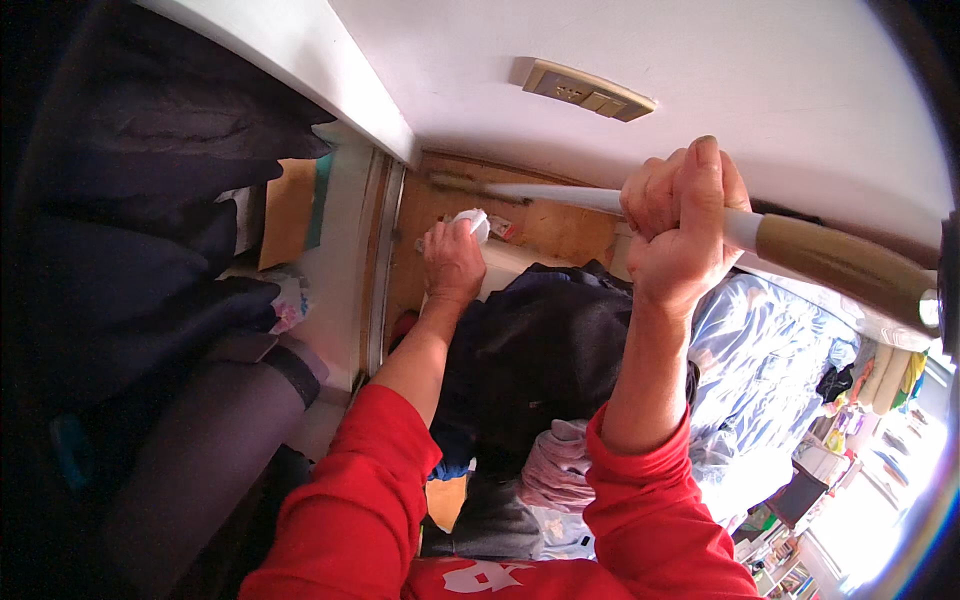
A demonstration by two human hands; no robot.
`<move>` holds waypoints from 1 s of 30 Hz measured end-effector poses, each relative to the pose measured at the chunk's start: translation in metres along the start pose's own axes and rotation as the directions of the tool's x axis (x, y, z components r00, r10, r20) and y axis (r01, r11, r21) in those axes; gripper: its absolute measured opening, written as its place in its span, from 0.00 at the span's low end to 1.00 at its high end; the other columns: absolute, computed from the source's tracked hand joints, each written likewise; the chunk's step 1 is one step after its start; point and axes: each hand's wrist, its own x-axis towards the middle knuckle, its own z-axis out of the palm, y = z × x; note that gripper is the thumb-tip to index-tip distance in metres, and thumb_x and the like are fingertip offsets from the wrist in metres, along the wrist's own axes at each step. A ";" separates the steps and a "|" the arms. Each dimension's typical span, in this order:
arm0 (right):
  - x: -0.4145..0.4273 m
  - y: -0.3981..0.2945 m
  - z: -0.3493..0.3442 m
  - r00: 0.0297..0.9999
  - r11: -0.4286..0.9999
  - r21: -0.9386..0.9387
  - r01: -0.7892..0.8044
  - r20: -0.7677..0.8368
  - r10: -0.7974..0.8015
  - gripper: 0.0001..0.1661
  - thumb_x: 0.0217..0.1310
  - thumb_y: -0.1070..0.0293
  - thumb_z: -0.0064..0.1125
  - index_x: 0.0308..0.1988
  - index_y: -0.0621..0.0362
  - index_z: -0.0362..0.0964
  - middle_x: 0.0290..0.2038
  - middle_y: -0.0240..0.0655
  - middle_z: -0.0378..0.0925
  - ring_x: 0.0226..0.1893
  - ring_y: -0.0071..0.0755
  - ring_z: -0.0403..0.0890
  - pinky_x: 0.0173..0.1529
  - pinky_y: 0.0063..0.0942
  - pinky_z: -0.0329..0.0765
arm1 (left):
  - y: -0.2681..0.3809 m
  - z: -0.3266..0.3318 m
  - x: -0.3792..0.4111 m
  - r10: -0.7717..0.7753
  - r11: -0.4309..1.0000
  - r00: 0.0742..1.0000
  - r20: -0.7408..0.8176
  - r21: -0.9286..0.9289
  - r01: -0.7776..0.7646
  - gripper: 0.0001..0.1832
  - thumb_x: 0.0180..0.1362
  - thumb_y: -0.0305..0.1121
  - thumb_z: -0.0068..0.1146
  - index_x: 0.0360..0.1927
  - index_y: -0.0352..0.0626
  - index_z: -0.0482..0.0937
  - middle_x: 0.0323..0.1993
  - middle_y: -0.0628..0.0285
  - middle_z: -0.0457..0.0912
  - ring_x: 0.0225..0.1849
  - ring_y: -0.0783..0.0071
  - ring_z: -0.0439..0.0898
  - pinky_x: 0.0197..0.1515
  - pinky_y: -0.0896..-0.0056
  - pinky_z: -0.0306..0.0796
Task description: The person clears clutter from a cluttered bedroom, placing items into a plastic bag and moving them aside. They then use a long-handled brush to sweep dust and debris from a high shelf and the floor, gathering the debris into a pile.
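Observation:
My right hand (682, 229) is closed around a long white pole (570, 195), just below its tan grip (840, 255). The pole slants down to the left, over the wooden floor (562, 229) by the wall. At its far end is a blurred, dark, flat head (469, 184), perhaps a broom or mop head. Down to the left, my left hand (454, 262) has its fingers around something white and crumpled (474, 220), possibly tissue or thin plastic. A small scrap with red on it (501, 227) lies just right of that hand.
Dark clothing (555, 337) is heaped between my forearms. Left stands an open wardrobe with hanging dark garments (150, 277) and a rolled grey mat (225, 435). A socket panel (589, 90) sits on the white wall (750, 90). Blue-and-white bedding (765, 360) lies right.

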 end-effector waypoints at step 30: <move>-0.012 -0.004 -0.048 0.961 0.944 0.215 0.249 0.063 -0.268 0.21 0.66 0.66 0.41 0.19 0.56 0.54 0.12 0.30 0.56 0.10 0.20 0.53 0.14 0.23 0.53 | 0.001 0.000 0.002 0.024 1.000 1.000 -0.005 0.015 -0.024 0.05 0.52 0.30 0.47 0.32 0.42 0.69 0.29 0.55 0.73 0.35 0.56 0.70 0.38 0.56 0.62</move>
